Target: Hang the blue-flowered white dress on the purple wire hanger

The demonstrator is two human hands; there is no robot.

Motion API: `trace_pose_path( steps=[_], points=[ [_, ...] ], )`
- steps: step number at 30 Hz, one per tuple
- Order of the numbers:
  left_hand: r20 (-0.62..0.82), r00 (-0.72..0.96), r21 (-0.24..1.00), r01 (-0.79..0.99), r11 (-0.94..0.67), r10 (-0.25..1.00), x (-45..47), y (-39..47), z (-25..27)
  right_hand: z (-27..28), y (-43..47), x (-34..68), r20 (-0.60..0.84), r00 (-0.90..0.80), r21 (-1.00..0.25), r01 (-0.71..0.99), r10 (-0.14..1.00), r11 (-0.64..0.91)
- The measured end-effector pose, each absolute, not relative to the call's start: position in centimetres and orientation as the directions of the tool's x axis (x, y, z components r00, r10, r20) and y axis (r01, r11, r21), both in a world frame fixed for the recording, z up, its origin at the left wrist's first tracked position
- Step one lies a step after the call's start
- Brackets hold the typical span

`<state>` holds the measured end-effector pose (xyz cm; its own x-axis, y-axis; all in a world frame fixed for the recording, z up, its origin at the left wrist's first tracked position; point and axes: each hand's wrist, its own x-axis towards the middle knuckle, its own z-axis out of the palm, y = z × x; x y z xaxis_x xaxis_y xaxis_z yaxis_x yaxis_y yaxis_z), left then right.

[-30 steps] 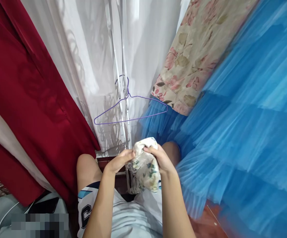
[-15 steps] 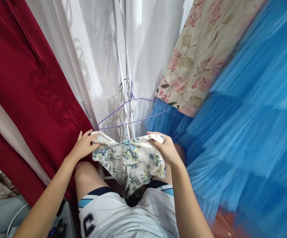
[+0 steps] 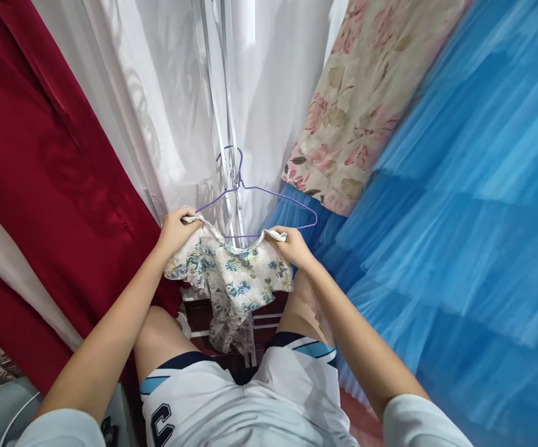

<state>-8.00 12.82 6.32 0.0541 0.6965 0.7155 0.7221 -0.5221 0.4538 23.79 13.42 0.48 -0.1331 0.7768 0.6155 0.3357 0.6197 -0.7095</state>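
The top [image 3: 238, 270] is pinched at either side of its neckline by the left hand [image 3: 176, 232] and right hand [image 3: 293, 246], opened out in front of the bare hanger [image 3: 240, 180], so the work is judged only partway done.

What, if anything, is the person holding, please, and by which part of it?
A white floral garment, held by its upper edge: the left grip has the edge at one side, the right grip at the other.
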Motion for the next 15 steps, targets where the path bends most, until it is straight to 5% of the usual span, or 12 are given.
trace_pose_path(
  steps=[7, 12, 15],
  points=[
    [0.812, 0.095, 0.274, 0.809, -0.52, 0.576, -8.2, 11.2, 6.3, 3.0, 11.8, 28.2, 0.675, 0.164, -0.705, 0.428, 0.719, 0.565],
    [0.802, 0.073, 0.343, 0.757, -0.557, 0.593, -8.7, 11.0, 7.4, 7.5, 14.3, 29.5, 0.638, -0.124, -0.568, 0.591, 0.76, 0.573],
    [0.791, -0.082, 0.525, 0.598, -0.605, 0.606, -9.3, 11.5, 7.7, 10.0, 13.5, 30.3, 0.459, -0.297, -0.637, 0.547, 0.837, 0.544]
  ],
)
